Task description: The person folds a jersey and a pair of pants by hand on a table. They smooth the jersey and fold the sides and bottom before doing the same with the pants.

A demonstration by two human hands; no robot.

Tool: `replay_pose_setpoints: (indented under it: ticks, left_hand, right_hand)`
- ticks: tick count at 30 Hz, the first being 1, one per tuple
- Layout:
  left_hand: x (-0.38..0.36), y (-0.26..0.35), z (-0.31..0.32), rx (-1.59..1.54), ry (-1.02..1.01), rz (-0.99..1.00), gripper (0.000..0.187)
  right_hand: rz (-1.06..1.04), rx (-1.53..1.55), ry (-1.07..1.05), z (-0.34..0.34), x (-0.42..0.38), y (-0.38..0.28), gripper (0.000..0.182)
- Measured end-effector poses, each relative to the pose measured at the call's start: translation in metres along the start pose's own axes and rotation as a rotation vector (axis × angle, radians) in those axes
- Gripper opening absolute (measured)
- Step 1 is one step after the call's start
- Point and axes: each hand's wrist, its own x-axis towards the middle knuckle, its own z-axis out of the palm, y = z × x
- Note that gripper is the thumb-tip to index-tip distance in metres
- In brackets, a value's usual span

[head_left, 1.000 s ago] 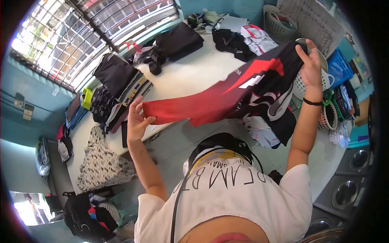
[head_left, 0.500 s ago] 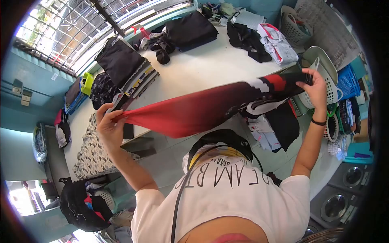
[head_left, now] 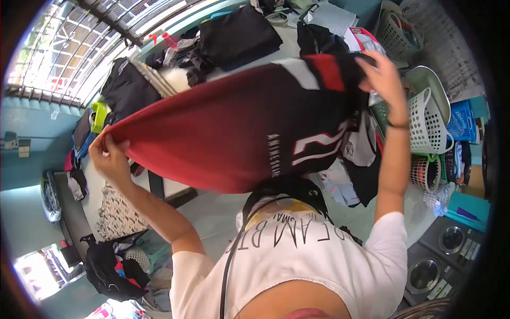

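Observation:
A red-to-black jersey with white lettering and a large outlined number is stretched out in the air in front of me. My left hand is closed on its red end at the left. At the right, my right hand pinches the black end, beside a red and white band; this hand is slightly blurred. Below the jersey's right part lies a pile of white and black clothes, partly covered by it. Left of the jersey, folded dark clothes are stacked on the white table.
Folded black clothes lie at the table's back, near the barred window. White laundry baskets and a blue basket stand at the right. Front-loading machines are at lower right. A patterned cloth hangs at the left.
The jersey has spread from a narrow strip to a wide panel, showing its number and lettering. My left hand moved left; my right hand moved left and up. Both kept their grip.

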Motion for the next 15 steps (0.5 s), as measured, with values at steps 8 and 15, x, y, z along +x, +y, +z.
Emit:
replay_pose_setpoints:
  ticks: [8,15]
  left_hand:
    - [0.019,-0.122,0.198,0.443,0.043,-0.111,0.013]
    - [0.013,-0.137,0.219,0.510,-0.038,-0.163,0.016]
  right_hand:
    - [-0.203,-0.004,-0.274,0.155,0.197,0.189,0.067]
    - [-0.049,-0.842,-0.479,0.078,0.116,0.247,0.049]
